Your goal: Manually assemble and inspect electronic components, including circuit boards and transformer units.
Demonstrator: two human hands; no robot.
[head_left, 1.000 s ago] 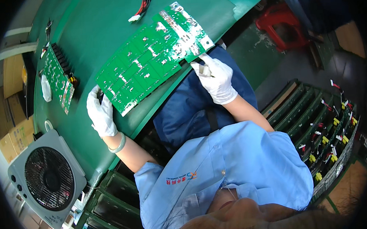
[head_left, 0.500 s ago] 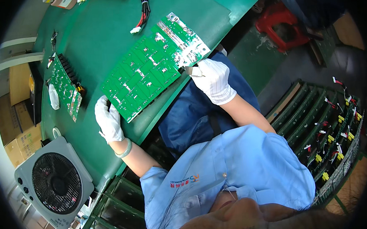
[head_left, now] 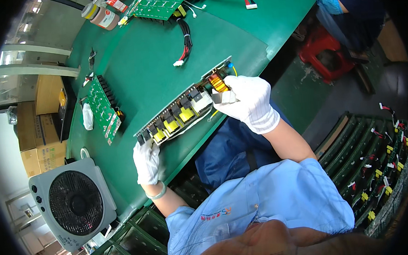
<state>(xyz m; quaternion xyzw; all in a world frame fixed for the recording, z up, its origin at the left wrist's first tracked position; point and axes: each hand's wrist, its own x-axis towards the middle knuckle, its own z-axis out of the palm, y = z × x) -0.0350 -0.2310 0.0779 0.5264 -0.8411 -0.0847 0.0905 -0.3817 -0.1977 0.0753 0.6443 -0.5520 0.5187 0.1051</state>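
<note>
A populated circuit board (head_left: 185,113) is held tilted on its edge over the green table, its component side facing me. It carries black parts, yellow-wrapped transformers and a copper-wound coil (head_left: 219,84) near its right end. My white-gloved left hand (head_left: 146,162) is closed on its left end. My gloved right hand (head_left: 251,102) is closed at the right end, beside the coil, with a silver metal piece (head_left: 224,97) at its fingers. Whether that piece is fixed to the board I cannot tell. The board's underside is hidden.
Another circuit board (head_left: 102,109) lies to the left, by a white pouch (head_left: 87,116). A cable bundle (head_left: 185,43) lies beyond, with more boards (head_left: 158,5) and jars (head_left: 101,16) farther back. A grey fan (head_left: 76,203) stands at left. A rack (head_left: 352,143) with wired connectors is at right.
The board has been tipped up from showing its green solder side to showing its components. Both hands stay on its ends. The view has shifted, bringing more of the far table in.
</note>
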